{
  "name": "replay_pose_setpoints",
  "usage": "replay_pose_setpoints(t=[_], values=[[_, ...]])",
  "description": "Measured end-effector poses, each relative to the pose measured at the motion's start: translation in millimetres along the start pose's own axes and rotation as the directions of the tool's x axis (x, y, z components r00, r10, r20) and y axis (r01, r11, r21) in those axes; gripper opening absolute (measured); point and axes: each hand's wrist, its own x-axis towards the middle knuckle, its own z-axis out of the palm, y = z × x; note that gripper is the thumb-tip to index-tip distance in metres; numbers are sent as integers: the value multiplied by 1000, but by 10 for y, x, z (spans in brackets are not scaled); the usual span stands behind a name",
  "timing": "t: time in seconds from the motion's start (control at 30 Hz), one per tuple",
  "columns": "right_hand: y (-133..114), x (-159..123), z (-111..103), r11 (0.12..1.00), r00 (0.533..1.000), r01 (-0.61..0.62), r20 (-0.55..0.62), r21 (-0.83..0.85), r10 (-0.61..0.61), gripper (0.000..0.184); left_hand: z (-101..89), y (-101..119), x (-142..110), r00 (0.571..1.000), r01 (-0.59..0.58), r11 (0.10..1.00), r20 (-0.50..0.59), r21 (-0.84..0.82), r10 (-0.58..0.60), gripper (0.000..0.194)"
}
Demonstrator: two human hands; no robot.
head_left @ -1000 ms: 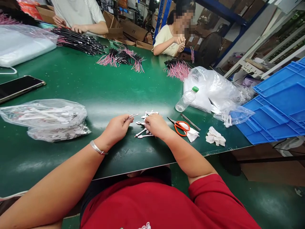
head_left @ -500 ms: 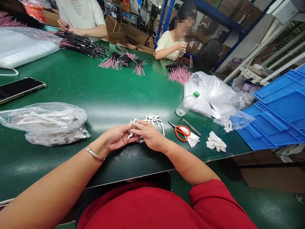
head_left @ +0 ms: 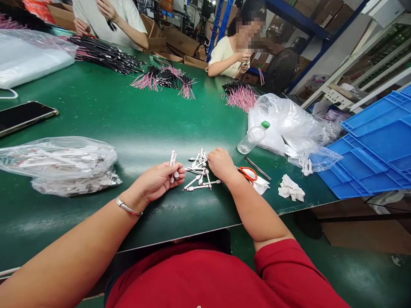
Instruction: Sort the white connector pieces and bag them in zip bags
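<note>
My left hand (head_left: pixel 162 182) is closed around a few short white cable pieces (head_left: pixel 173 161), held upright between thumb and fingers. They look like short white cables with connector ends. To the right of it, a loose pile of the same white cables (head_left: pixel 201 173) lies on the green table (head_left: pixel 128 115). My right hand (head_left: pixel 221 164) is at the right edge of this pile, fingers bent and pointing down at it. Its fingertips are mostly hidden, so whether they pinch a cable does not show. Orange-handled scissors (head_left: pixel 248 174) lie partly behind my right wrist.
Left lies a clear bag of white cables (head_left: pixel 73 164), with a phone (head_left: pixel 27 115) beyond. On the right are a bottle (head_left: pixel 253 137), a metal rod (head_left: pixel 257 167), crumpled tissue (head_left: pixel 291 188), plastic bags (head_left: pixel 282 119) and blue crates (head_left: pixel 375 149). Two co-workers sit opposite by bundled black-and-pink wires (head_left: pixel 239 95).
My hands have come apart. The right moved right to the pile, while the left keeps its white cables. More of the pile now shows. One co-worker has raised a hand holding black wires.
</note>
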Motion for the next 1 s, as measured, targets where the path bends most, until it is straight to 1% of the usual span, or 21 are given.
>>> replay_pose_setpoints(t=[0.07, 0.13, 0.2, 0.27, 0.37, 0.43, 0.47, 0.5, 0.53, 0.57, 0.6, 0.63, 0.67, 0.73, 0.8, 0.83, 0.87, 0.9, 0.93, 0.97, 1.0], values=[[-33, -44, -30, 1000, 1000, -1, -16, 14, 1, 23, 16, -5, -10, 1000, -2, 999, -3, 32, 2, 16], [-38, -94, -55, 993, 997, -41, -53, 107, 47, 21, 24, -13, -10, 1000, -16, 999, -4, 49, 17, 15], [-30, -148, -78, 963, 992, -62, -93, 264, 89, 18, 25, -21, 0, 1000, -27, 998, 5, 55, 27, 15], [-26, -198, -97, 884, 988, -53, -104, 465, 114, 13, 18, -27, 12, 999, -35, 997, 10, 63, 34, 14], [-48, -243, -116, 683, 982, -74, -66, 727, 177, 13, 5, -31, 26, 999, -50, 995, -11, 83, 51, 11], [-98, -249, -126, 494, 965, -118, -17, 861, 260, 15, 6, -38, 30, 998, -52, 995, -24, 90, 54, 10], [-139, -250, -132, 370, 959, -139, 31, 919, 283, 17, 12, -45, 30, 998, -53, 995, -28, 87, 56, 9], [-190, -251, -138, 234, 957, -158, 91, 959, 277, 19, 21, -55, 30, 998, -60, 995, -32, 77, 62, 9], [-251, -253, -141, 104, 959, -178, 149, 978, 242, 22, 33, -69, 29, 997, -71, 996, -28, 61, 73, 10], [-321, -259, -142, 1, 962, -198, 195, 980, 190, 24, 47, -85, 28, 996, -87, 995, -8, 43, 87, 11], [-396, -266, -138, -69, 965, -217, 225, 974, 135, 27, 60, -103, 26, 994, -104, 994, 27, 24, 103, 12], [-471, -274, -128, -109, 967, -228, 238, 968, 96, 29, 70, -121, 26, 990, -119, 993, 74, 6, 118, 12], [-544, -282, -114, -126, 968, -230, 241, 965, 75, 31, 77, -137, 26, 983, -131, 991, 129, -7, 131, 11], [-660, -294, -77, -123, 969, -230, 239, 965, 64, 34, 75, -159, 29, 966, -142, 990, 217, -16, 142, 11], [-715, -298, -46, -87, 967, -246, 250, 965, 37, 33, 57, -164, 36, 958, -137, 991, 252, -3, 134, 14], [-714, -299, -40, -50, 966, -257, 258, 965, 11, 31, 45, -159, 38, 959, -134, 991, 254, 10, 127, 15], [-696, -299, -42, 8, 967, -254, 254, 967, -7, 28, 34, -151, 39, 963, -131, 991, 241, 22, 122, 15], [-663, -300, -52, 89, 974, -225, 226, 970, 5, 27, 24, -141, 36, 969, -130, 991, 216, 36, 119, 14], [-622, -301, -69, 187, 985, -174, 168, 967, 46, 27, 17, -131, 30, 975, -129, 990, 187, 51, 117, 13], [-578, -304, -92, 284, 991, -111, 85, 952, 102, 28, 12, -122, 21, 980, -123, 990, 164, 67, 110, 12], [-540, -307, -116, 356, 989, -54, 0, 933, 150, 29, 10, -116, 9, 983, -109, 990, 156, 86, 95, 11]])
